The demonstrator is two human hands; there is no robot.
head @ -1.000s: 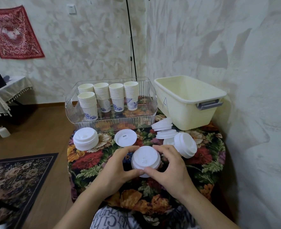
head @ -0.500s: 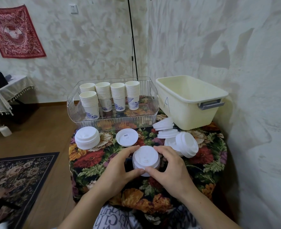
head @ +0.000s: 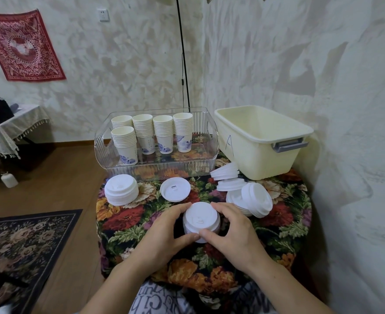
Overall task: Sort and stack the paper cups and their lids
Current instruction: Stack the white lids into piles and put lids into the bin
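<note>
On the floral-clothed table point(head: 128, 225), the cream tub point(head: 262, 146), marked "A" on its near wall, occupies the far right corner. Beside it, along the far edge, stands the clear ribbed tray point(head: 155, 165), containing five stacks of paper cups point(head: 163, 133): four in a back row, one in front at the tray's left end. Toppled lids point(head: 252, 199) lie in a loose heap in front of the tub, near the right edge. An upright lid stack point(head: 121, 189) sits at the left edge, just in front of the tray. A single lid point(head: 175, 190) lies flat between these two groups. Near the table's middle, the left hand point(head: 162, 236) and right hand point(head: 232, 234) together clasp a short held lid stack point(head: 201, 219), fingers curled round its far rim, thumbs pressing its near side.
</note>
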